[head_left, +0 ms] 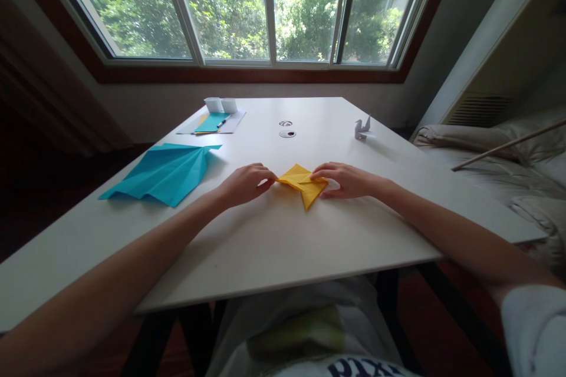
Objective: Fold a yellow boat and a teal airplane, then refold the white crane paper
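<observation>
A folded yellow paper lies flat on the white table, pointed toward me. My left hand pinches its left corner with the fingertips. My right hand presses on its right edge, fingers curled over the paper. Both forearms reach in from the near edge of the table.
A large folded blue paper lies to the left. At the back left sit a stack of paper sheets with a pen and a small white box. A white paper crane stands at the back right. A bed lies right of the table.
</observation>
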The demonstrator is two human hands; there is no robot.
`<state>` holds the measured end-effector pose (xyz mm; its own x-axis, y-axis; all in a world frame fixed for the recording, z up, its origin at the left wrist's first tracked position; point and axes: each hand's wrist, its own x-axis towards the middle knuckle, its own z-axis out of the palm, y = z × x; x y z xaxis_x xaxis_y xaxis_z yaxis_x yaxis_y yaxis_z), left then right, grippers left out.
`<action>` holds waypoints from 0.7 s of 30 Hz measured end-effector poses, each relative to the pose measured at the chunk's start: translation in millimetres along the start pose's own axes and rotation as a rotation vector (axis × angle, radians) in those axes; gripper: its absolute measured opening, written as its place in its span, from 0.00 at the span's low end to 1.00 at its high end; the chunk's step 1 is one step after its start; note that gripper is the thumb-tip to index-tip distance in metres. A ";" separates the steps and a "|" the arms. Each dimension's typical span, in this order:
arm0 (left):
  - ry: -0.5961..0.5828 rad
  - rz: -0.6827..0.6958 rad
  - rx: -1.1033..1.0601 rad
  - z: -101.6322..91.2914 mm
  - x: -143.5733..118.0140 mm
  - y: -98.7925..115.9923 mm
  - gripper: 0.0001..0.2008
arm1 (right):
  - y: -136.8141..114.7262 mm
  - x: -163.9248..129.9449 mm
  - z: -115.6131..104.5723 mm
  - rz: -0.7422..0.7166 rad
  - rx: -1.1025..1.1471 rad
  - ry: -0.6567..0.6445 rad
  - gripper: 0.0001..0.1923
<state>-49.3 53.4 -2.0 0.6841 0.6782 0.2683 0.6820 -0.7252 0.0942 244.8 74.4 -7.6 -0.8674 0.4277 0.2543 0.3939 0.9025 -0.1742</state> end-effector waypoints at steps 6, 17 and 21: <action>-0.050 0.024 -0.004 0.3 0.3 2.9 0.11 | 0.3 0.4 0.9 -0.013 0.019 0.004 0.18; 0.007 -0.057 -0.124 11.6 4.3 12.7 0.13 | -4.1 5.1 0.8 -0.043 -0.016 0.047 0.13; 0.075 -0.169 -0.145 18.6 8.2 13.8 0.13 | -4.2 6.3 3.6 -0.034 -0.066 0.053 0.12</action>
<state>-29.4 51.1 -16.3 0.5389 0.7845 0.3067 0.7373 -0.6154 0.2787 236.6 73.1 -8.7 -0.8642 0.3968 0.3093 0.3847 0.9174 -0.1019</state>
